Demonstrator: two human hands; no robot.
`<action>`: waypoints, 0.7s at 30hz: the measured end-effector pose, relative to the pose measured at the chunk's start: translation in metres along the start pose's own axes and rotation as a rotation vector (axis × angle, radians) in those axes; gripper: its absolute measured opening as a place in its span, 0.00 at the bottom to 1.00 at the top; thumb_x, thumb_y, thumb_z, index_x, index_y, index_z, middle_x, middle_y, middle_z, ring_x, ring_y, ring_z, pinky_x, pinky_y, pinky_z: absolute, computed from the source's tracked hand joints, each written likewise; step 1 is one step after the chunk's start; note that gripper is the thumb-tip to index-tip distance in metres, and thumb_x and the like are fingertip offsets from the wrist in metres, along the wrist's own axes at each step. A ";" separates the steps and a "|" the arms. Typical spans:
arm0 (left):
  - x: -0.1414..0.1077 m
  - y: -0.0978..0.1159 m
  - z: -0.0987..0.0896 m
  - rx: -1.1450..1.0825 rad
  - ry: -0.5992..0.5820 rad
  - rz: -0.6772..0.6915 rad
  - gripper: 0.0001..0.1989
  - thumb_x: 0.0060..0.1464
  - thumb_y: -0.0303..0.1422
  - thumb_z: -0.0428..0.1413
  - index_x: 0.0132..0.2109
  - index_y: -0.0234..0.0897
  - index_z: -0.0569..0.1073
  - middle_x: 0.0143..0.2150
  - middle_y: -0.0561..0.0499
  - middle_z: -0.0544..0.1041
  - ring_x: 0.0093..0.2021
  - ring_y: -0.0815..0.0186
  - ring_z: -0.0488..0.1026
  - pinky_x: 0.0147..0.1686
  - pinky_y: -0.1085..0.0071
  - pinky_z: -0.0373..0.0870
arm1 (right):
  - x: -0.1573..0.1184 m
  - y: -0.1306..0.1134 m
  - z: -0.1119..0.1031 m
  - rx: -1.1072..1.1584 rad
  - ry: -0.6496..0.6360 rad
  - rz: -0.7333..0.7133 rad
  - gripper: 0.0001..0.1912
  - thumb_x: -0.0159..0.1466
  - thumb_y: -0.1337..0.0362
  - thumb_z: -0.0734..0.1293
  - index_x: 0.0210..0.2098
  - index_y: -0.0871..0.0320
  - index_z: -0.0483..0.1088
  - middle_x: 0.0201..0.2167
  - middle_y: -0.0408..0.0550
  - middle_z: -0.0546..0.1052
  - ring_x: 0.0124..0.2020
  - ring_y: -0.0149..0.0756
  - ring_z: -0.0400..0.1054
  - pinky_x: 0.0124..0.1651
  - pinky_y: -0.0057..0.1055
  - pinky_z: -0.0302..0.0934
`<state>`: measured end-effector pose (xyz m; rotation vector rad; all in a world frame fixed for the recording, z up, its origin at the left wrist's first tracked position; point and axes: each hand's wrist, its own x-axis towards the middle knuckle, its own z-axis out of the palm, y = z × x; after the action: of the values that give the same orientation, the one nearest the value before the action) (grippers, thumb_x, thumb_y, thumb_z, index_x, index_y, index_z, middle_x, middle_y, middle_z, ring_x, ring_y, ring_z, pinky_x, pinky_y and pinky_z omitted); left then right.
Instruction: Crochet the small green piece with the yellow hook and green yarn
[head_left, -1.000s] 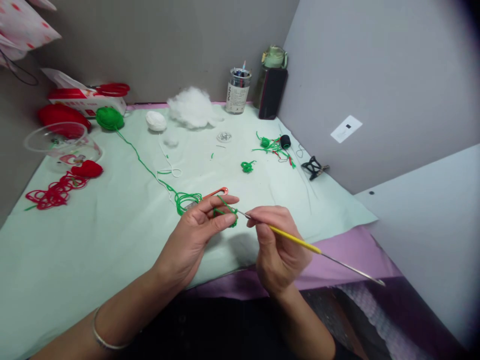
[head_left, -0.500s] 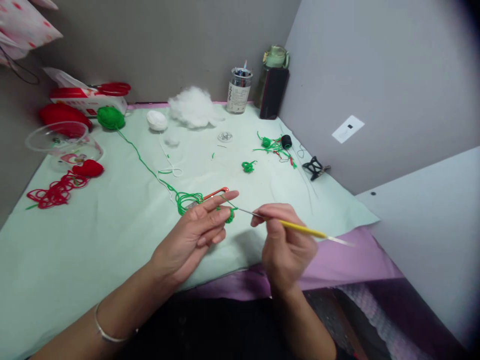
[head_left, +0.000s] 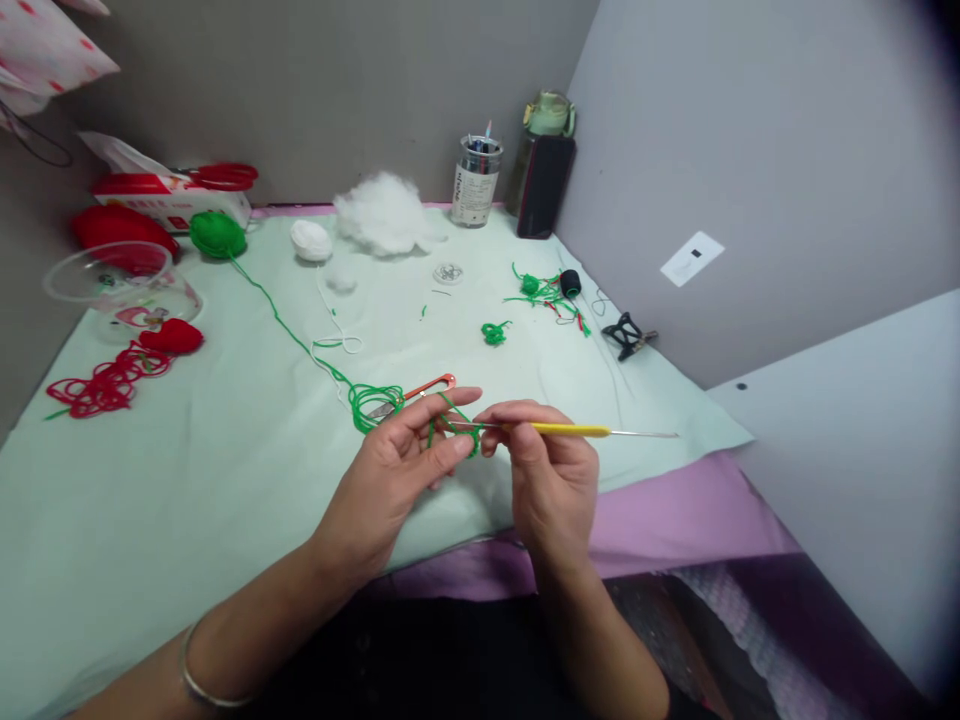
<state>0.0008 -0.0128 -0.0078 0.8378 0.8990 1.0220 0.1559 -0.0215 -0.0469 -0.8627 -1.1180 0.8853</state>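
Between the thumb and fingers of my left hand [head_left: 409, 455] is a small green crochet piece [head_left: 472, 442], and green yarn runs up over the raised index finger. My right hand [head_left: 551, 475] grips a crochet hook [head_left: 574, 430] with a yellow handle and metal ends. The hook lies nearly level, its left tip at the green yarn by my left fingers. Loose loops of green yarn [head_left: 367, 405] lie just beyond my left hand and lead back to a green yarn ball [head_left: 217, 235]. Orange-handled snips [head_left: 429, 387] rest beside those loops.
At the back are white stuffing [head_left: 386, 215], a white yarn ball [head_left: 310, 241], a pen jar [head_left: 475, 185] and a phone [head_left: 546, 188]. Red yarn [head_left: 101, 385] and a clear plastic cup [head_left: 124, 295] sit left. Green scraps [head_left: 544, 288] and a black stand [head_left: 628, 335] lie right.
My right hand has moved left, close to my left hand. The hook has turned from a slant to nearly level, and its tip has slid left past the green piece.
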 end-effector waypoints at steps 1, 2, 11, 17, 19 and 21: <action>0.000 0.000 0.000 0.024 0.010 0.002 0.18 0.56 0.36 0.71 0.55 0.47 0.87 0.32 0.53 0.75 0.31 0.68 0.63 0.31 0.71 0.61 | 0.000 0.000 0.000 0.009 0.001 0.003 0.08 0.73 0.58 0.70 0.43 0.52 0.83 0.37 0.46 0.84 0.32 0.33 0.76 0.37 0.33 0.73; 0.000 0.001 -0.001 0.040 0.020 0.003 0.18 0.57 0.36 0.71 0.55 0.47 0.87 0.32 0.53 0.74 0.31 0.68 0.62 0.31 0.71 0.60 | 0.000 0.001 0.000 0.014 0.000 0.001 0.08 0.73 0.59 0.70 0.44 0.52 0.83 0.37 0.46 0.84 0.32 0.33 0.76 0.37 0.33 0.73; 0.001 -0.002 0.006 -0.036 0.067 -0.012 0.24 0.53 0.33 0.73 0.58 0.43 0.84 0.36 0.53 0.77 0.32 0.69 0.63 0.32 0.71 0.61 | -0.002 -0.005 0.006 -0.307 -0.064 -0.300 0.12 0.72 0.70 0.69 0.49 0.50 0.82 0.42 0.48 0.85 0.42 0.38 0.80 0.42 0.36 0.78; 0.001 -0.001 0.005 -0.141 0.019 -0.148 0.26 0.50 0.35 0.75 0.57 0.40 0.84 0.28 0.58 0.71 0.27 0.72 0.63 0.31 0.73 0.59 | -0.007 -0.006 0.004 -0.527 -0.063 -0.467 0.18 0.71 0.74 0.69 0.54 0.49 0.80 0.44 0.50 0.84 0.43 0.39 0.80 0.43 0.36 0.78; 0.001 0.000 0.005 -0.176 0.002 -0.153 0.23 0.50 0.34 0.76 0.54 0.40 0.86 0.29 0.58 0.72 0.27 0.75 0.62 0.30 0.74 0.59 | -0.007 -0.006 0.003 -0.416 -0.047 -0.365 0.14 0.72 0.71 0.69 0.51 0.49 0.81 0.42 0.49 0.84 0.42 0.39 0.80 0.43 0.37 0.77; 0.001 0.002 0.005 -0.196 0.002 -0.147 0.21 0.50 0.33 0.76 0.52 0.41 0.86 0.30 0.57 0.74 0.28 0.75 0.64 0.31 0.76 0.61 | -0.005 -0.006 0.002 -0.281 -0.036 -0.275 0.10 0.73 0.68 0.69 0.48 0.50 0.82 0.40 0.48 0.84 0.40 0.38 0.79 0.40 0.36 0.76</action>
<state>0.0053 -0.0122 -0.0045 0.5981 0.8339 0.9651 0.1539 -0.0281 -0.0433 -0.8961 -1.3763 0.5253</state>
